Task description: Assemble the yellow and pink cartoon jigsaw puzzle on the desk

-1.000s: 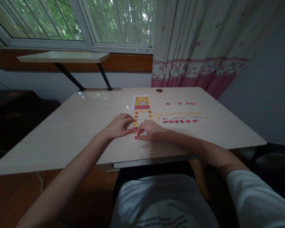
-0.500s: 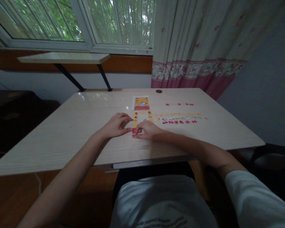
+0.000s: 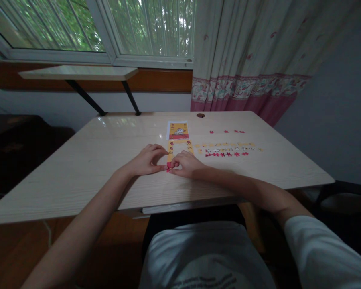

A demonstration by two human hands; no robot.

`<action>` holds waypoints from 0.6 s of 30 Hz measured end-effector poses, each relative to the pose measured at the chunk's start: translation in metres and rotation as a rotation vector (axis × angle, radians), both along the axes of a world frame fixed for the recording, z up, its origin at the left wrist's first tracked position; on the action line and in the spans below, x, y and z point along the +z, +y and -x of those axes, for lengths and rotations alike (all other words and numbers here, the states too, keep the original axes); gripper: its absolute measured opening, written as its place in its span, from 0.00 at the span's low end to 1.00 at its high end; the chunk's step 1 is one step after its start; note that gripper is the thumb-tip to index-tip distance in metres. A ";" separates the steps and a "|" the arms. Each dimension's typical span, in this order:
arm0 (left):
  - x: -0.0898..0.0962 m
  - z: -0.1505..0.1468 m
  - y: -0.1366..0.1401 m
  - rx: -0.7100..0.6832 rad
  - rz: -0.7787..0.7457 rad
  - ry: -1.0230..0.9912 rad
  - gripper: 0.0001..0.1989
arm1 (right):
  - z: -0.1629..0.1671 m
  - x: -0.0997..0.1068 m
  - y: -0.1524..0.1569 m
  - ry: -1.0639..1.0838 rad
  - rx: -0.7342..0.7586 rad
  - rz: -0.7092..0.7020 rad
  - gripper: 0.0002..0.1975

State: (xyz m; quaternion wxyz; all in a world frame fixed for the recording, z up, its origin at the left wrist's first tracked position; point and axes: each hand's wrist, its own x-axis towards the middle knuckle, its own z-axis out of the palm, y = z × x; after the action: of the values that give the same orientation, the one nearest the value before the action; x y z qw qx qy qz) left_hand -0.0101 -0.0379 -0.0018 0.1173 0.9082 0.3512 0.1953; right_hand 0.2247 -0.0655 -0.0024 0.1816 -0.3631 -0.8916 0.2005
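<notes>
On the desk lies a partly assembled jigsaw puzzle (image 3: 170, 157), a yellow border with red at its lower left corner and bare wood inside it. My left hand (image 3: 147, 160) rests along the puzzle's left side, thumb and forefinger apart, with the thumb tip at the red corner. My right hand (image 3: 188, 164) is closed in a pinch on a red puzzle piece (image 3: 169, 169) at that same corner, mostly hidden by the fingers. Just beyond the puzzle is a reference picture (image 3: 178, 131) of a white animal on yellow and red.
Loose yellow pieces (image 3: 234, 144), patterned white pieces (image 3: 228, 149) and red pieces (image 3: 227, 154) lie in rows to the right. Several more red pieces (image 3: 226, 131) sit farther back. A raised shelf (image 3: 81, 73) stands at the back left, and a curtain (image 3: 240, 88) hangs behind the desk (image 3: 78, 176).
The red piece in my right hand has moved slightly up against the puzzle's lower left corner. My left thumb has shifted slightly down beside it.
</notes>
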 end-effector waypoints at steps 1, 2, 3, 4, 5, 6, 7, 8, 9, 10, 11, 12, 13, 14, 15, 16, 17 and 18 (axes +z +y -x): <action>0.000 0.000 0.000 -0.004 0.006 0.000 0.28 | 0.000 0.000 0.000 -0.003 -0.002 -0.001 0.09; 0.000 0.000 0.000 -0.006 0.012 0.000 0.28 | 0.000 0.001 0.000 -0.006 -0.001 0.000 0.09; 0.000 0.000 0.000 -0.005 0.016 0.001 0.28 | 0.000 0.001 0.000 -0.008 0.004 0.002 0.09; 0.000 0.001 0.000 -0.003 0.019 0.005 0.28 | -0.001 0.002 0.000 -0.010 0.009 0.004 0.10; 0.000 0.001 0.000 0.000 0.020 0.009 0.28 | -0.002 0.003 0.000 -0.012 0.013 0.004 0.10; -0.001 0.001 0.001 0.001 0.019 0.015 0.29 | -0.003 0.004 0.000 -0.014 0.017 0.000 0.11; -0.001 0.001 0.000 0.002 0.016 0.020 0.29 | -0.005 0.005 -0.001 -0.017 0.024 -0.011 0.11; -0.001 0.001 0.000 0.002 0.014 0.023 0.30 | -0.007 0.006 -0.002 -0.020 0.035 -0.025 0.12; -0.001 0.001 0.000 0.003 0.012 0.025 0.30 | -0.010 0.006 -0.003 -0.027 0.052 -0.044 0.12; -0.001 0.000 0.000 0.005 0.010 0.025 0.30 | -0.013 0.006 -0.004 -0.036 0.071 -0.064 0.12; 0.000 0.000 -0.001 0.008 0.011 0.026 0.31 | -0.017 0.006 -0.005 -0.049 0.090 -0.085 0.12; 0.000 0.000 -0.001 0.011 0.013 0.029 0.31 | -0.019 0.006 -0.007 -0.062 0.106 -0.106 0.13; 0.000 0.000 -0.002 0.014 0.015 0.033 0.31 | -0.022 0.005 -0.008 -0.075 0.116 -0.124 0.14; 0.001 -0.001 -0.002 0.017 0.017 0.038 0.31 | -0.024 0.004 -0.010 -0.087 0.123 -0.141 0.14; 0.001 -0.001 -0.003 0.019 0.019 0.043 0.31 | -0.025 0.003 -0.011 -0.097 0.127 -0.154 0.15; 0.002 -0.001 -0.003 0.021 0.021 0.048 0.31 | -0.026 0.002 -0.012 -0.106 0.131 -0.164 0.15; 0.002 -0.002 -0.003 0.023 0.023 0.050 0.31 | -0.026 0.001 -0.013 -0.115 0.133 -0.172 0.15; 0.002 -0.002 -0.004 0.025 0.024 0.053 0.32 | -0.025 0.000 -0.013 -0.124 0.135 -0.178 0.15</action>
State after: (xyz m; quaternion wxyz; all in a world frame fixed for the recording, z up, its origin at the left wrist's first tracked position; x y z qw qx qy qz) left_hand -0.0080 -0.0416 0.0001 0.1165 0.9071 0.3676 0.1686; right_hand 0.2501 -0.0789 -0.0027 0.1438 -0.2962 -0.9378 0.1097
